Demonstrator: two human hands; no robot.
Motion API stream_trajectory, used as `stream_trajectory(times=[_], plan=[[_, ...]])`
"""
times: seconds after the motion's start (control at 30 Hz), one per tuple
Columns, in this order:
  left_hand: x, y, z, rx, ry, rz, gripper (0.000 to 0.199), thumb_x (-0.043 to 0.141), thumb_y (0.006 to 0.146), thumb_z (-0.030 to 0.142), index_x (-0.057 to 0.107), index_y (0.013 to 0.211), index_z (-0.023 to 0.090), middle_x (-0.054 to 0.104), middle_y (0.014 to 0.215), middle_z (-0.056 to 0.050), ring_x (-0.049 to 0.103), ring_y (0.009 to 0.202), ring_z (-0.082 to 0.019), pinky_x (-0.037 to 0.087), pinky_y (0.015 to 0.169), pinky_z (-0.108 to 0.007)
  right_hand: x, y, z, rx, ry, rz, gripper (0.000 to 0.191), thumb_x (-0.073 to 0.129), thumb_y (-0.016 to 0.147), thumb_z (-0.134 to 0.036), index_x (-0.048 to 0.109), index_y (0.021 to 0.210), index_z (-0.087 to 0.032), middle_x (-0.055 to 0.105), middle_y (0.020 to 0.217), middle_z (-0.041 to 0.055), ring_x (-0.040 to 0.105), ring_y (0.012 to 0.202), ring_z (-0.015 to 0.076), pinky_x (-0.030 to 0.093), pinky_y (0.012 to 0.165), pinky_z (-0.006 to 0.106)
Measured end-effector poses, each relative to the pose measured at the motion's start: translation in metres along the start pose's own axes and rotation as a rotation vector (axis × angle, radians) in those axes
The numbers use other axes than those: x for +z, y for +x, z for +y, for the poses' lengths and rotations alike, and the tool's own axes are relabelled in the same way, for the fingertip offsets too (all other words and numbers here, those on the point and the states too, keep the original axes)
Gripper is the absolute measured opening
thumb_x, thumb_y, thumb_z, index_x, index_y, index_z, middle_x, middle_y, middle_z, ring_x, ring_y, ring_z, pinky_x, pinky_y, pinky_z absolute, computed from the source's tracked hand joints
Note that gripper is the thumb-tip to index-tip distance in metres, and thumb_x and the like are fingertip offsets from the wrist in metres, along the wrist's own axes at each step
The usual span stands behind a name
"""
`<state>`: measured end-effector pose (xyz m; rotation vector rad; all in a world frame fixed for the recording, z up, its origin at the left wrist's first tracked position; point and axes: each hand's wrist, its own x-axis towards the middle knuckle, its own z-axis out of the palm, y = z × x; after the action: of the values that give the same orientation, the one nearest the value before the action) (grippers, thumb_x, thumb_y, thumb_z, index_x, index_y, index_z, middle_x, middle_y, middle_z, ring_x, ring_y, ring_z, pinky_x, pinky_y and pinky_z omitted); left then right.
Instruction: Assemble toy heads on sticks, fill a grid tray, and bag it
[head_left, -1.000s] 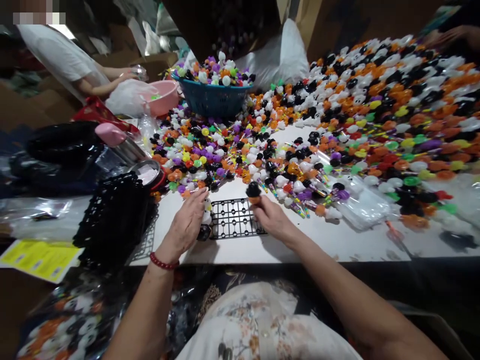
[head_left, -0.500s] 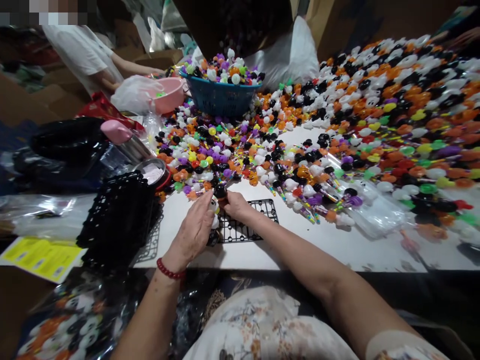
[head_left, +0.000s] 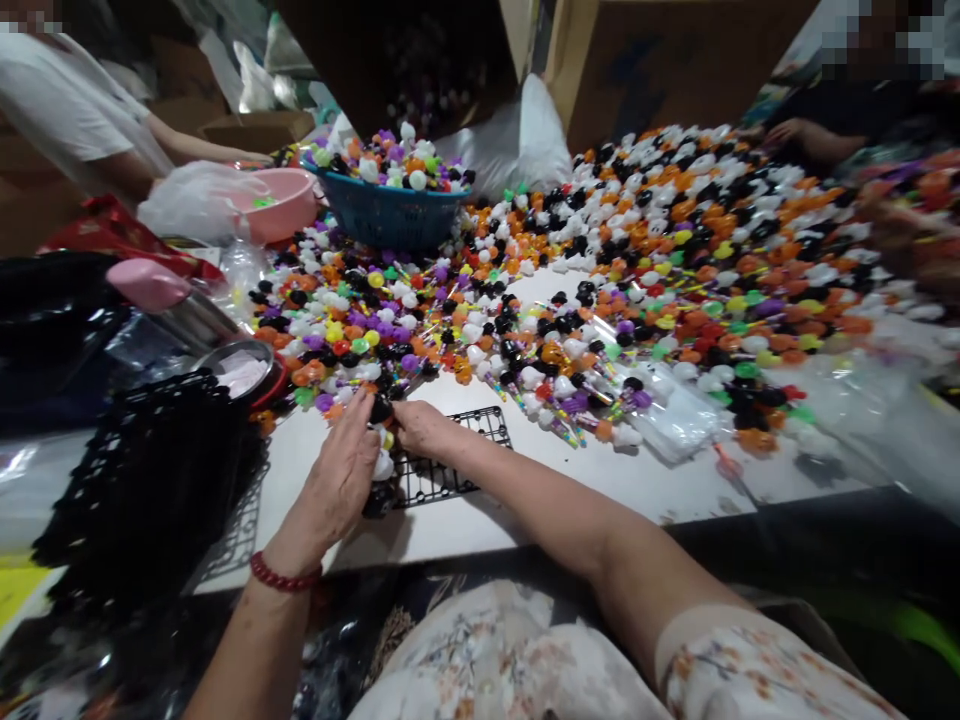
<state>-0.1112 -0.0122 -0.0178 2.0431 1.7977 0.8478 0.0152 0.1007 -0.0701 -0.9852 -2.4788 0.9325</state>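
A black grid tray (head_left: 442, 482) lies on the white table, with a row of small black and white figures (head_left: 383, 465) at its left end. My left hand (head_left: 339, 475), a red bead bracelet at its wrist, rests along the left side of that row with fingers stretched out. At the row's far end is a black figure (head_left: 382, 408). My right hand (head_left: 426, 428) touches it from the right with curled fingers; its fingertips are partly hidden, and what they grip is too small to make out.
Colourful figure-topped sticks (head_left: 555, 350) cover the table beyond. A blue basket (head_left: 390, 210), a pink basin (head_left: 281, 205) and a pink-lidded flask (head_left: 176, 300) stand further back. Stacked black grids (head_left: 150, 480) are at left. Other people's arms (head_left: 817, 140) show at the far sides.
The view has swung to the right, so the table's contents appear shifted left. Both my hands keep nearly the same place at the tray's left end.
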Motion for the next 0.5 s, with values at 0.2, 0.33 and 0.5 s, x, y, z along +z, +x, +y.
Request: stream_trajectory(times=[0.2,0.33,0.5], plan=[[-0.020,-0.025,0.043,0.172,0.077,0.227,0.050,0.032,0.101,0.038,0.038,0.149,0.025,0.037,0.156,-0.009,0.035,0.144,-0.028,0.027,0.121,-0.052,-0.033,-0.047,0.014,-0.063,-0.023,0.180,0.030,0.064,0.089,-0.018,0.058,0.118,-0.016,0.064,0.113,0.0093,0.060,0.099,0.0180,0.047,0.088,0.028],[-0.003,-0.069,0.064,0.427,0.036,0.064,0.050,0.046,0.096,0.031,0.042,0.146,0.027,0.053,0.142,-0.010,0.053,0.130,-0.026,0.050,0.107,-0.041,-0.076,-0.128,0.046,0.127,-0.257,0.524,0.018,0.055,0.095,-0.020,0.059,0.112,-0.016,0.058,0.110,0.0115,0.059,0.094,0.0210,0.049,0.084,0.033],[0.065,-0.097,0.043,0.490,0.209,-0.071,0.051,0.053,0.094,0.026,0.044,0.144,0.023,0.060,0.135,-0.012,0.058,0.124,-0.027,0.054,0.102,-0.042,-0.097,-0.181,0.081,0.442,-0.607,0.466,0.016,0.050,0.097,-0.025,0.061,0.101,-0.013,0.055,0.103,0.0136,0.057,0.084,0.0223,0.046,0.072,0.031]])
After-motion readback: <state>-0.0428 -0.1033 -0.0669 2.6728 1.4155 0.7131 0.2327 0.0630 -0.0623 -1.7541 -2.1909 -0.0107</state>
